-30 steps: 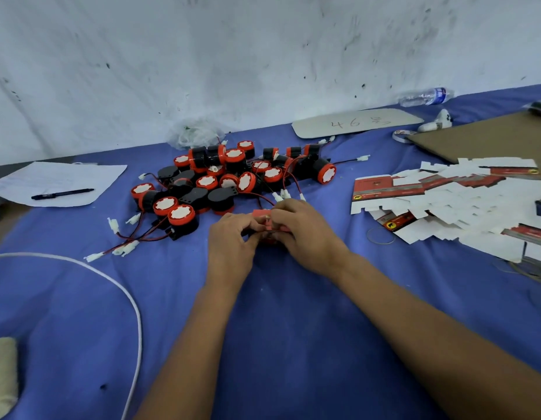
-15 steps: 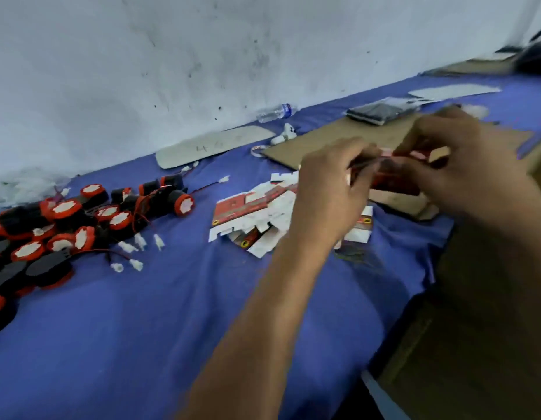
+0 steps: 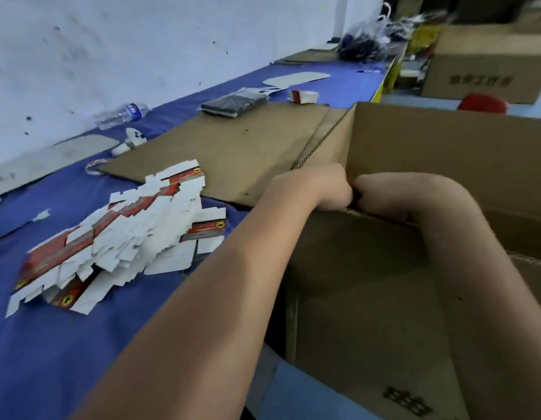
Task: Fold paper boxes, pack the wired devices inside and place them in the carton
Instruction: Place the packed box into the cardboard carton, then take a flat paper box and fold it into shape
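Note:
An open brown carton [image 3: 445, 153] stands at the right, beside the table's edge. Both my forearms reach over its near flap. My left hand [image 3: 322, 189] and my right hand [image 3: 384, 194] meet knuckle to knuckle at the flap's edge and dip into the carton. Their fingers are hidden behind the cardboard. Only a small dark spot shows between them, so I cannot make out what they hold. A loose heap of flat red-and-white paper boxes [image 3: 120, 234] lies on the blue tablecloth [image 3: 66, 344] to the left. No wired device is in view.
A flat cardboard sheet [image 3: 220, 147] lies behind the heap, with a black packet [image 3: 233, 104] at its far end and one folded small box [image 3: 304, 96] beyond. A water bottle [image 3: 120, 115] lies by the wall. Another big carton [image 3: 490, 65] stands at the back right.
My view has swung right, away from the pile of devices. Both hands carried the small red box from the table over to the carton and have lowered behind its flap.

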`<state>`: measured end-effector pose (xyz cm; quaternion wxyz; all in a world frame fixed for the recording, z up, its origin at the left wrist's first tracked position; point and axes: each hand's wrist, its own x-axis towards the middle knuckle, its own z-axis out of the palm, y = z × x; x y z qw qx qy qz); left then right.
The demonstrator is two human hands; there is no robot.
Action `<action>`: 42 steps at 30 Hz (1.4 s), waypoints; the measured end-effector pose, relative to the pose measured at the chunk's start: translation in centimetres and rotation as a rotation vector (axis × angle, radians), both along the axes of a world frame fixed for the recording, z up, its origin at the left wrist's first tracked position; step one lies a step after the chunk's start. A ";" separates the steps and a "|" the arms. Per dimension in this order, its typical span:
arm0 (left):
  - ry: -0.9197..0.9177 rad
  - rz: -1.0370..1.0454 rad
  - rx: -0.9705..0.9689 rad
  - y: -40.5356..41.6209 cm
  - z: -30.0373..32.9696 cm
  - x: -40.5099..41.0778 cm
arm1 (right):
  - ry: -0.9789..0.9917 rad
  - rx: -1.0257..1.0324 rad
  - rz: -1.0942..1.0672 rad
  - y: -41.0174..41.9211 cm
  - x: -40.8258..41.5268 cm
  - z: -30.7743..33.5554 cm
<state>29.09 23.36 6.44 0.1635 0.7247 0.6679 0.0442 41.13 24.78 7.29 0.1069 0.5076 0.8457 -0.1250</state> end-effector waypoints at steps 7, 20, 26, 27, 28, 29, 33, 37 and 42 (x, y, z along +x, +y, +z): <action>-0.249 0.069 0.297 -1.9 -0.6 -0.8 | 0.011 -0.017 0.053 -1.5 -0.1 0.2; -0.311 0.623 1.112 -11.1 -6.4 -14.7 | 0.959 0.630 -0.079 -5.8 -7.8 0.2; -0.184 1.211 0.921 -17.9 -8.5 -24.8 | 0.752 0.344 0.437 -9.4 -25.7 -3.0; -0.202 1.347 0.805 -18.9 -8.8 -26.3 | 0.678 0.359 0.522 -10.1 -28.4 -3.7; -0.257 1.454 0.715 -19.6 -9.2 -27.6 | 0.612 0.344 0.613 -10.7 -30.5 -4.5; -0.348 1.529 0.664 -20.4 -9.4 -28.8 | 0.534 0.307 0.709 -11.5 -32.6 -5.2; -0.685 1.630 0.701 -21.9 -9.6 -31.9 | 0.158 0.272 0.870 -13.9 -37.5 -8.2; -0.937 1.694 0.789 -22.8 -8.8 -33.8 | 0.146 0.314 0.940 -14.7 -38.6 -8.5; -1.125 1.686 0.951 -25.2 -9.0 -34.5 | 0.241 0.577 0.983 -16.0 -38.1 -5.8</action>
